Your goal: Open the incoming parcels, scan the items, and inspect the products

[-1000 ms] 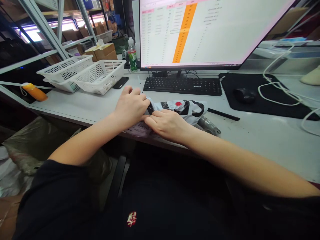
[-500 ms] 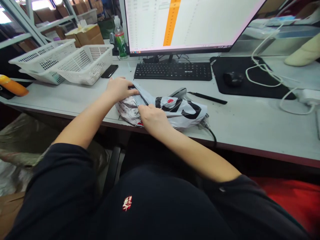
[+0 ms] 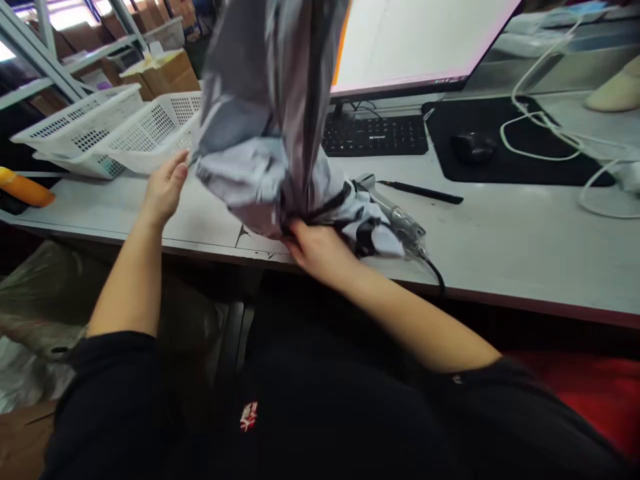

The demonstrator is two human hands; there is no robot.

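Note:
A grey plastic mailer bag (image 3: 265, 113) stands up off the desk, blurred by motion, its top reaching past the frame's upper edge. My right hand (image 3: 315, 250) is closed on the bag's lower end near the desk's front edge. My left hand (image 3: 165, 187) is off to the left of the bag, fingers partly curled, its fingertips at the bag's left edge; whether it grips the bag is not clear. A handheld barcode scanner (image 3: 393, 213) lies on the desk just right of the bag, with its cable running over the edge.
Two white mesh baskets (image 3: 115, 133) sit at the back left. A black keyboard (image 3: 375, 133), a monitor (image 3: 425, 40), a mouse (image 3: 473, 147) on a black pad, a black pen (image 3: 420, 191) and white cables (image 3: 565, 147) lie beyond. An orange object (image 3: 25, 190) is at far left.
The bag, lying flat under both hands before, has been pulled upright and swung up. My left hand has moved left, away from the right hand. The scanner is now uncovered.

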